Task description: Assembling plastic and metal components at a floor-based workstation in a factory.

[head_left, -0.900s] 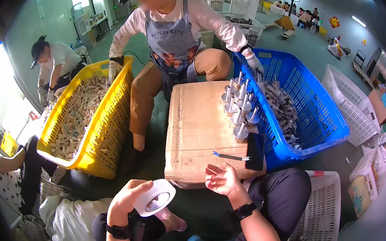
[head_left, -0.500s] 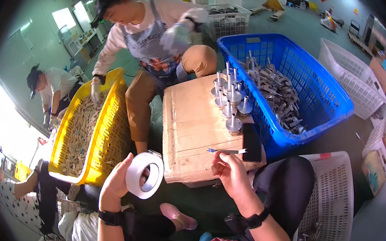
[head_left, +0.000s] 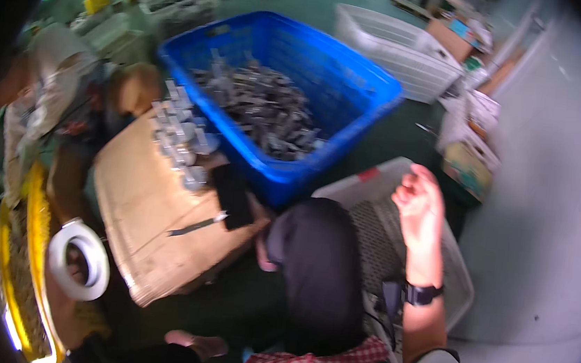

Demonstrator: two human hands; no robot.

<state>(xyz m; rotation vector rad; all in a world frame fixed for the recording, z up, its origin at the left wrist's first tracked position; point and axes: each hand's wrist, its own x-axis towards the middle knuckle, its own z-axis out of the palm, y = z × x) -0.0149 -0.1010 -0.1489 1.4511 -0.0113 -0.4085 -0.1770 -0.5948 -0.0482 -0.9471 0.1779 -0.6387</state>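
Partly hidden left hand (head_left: 76, 301) behind tape roll (head_left: 79, 260)

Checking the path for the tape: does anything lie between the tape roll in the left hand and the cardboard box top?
Nothing visible does. The left hand holds the tape roll just off the near-left edge of the cardboard box; the pen lies farther in.
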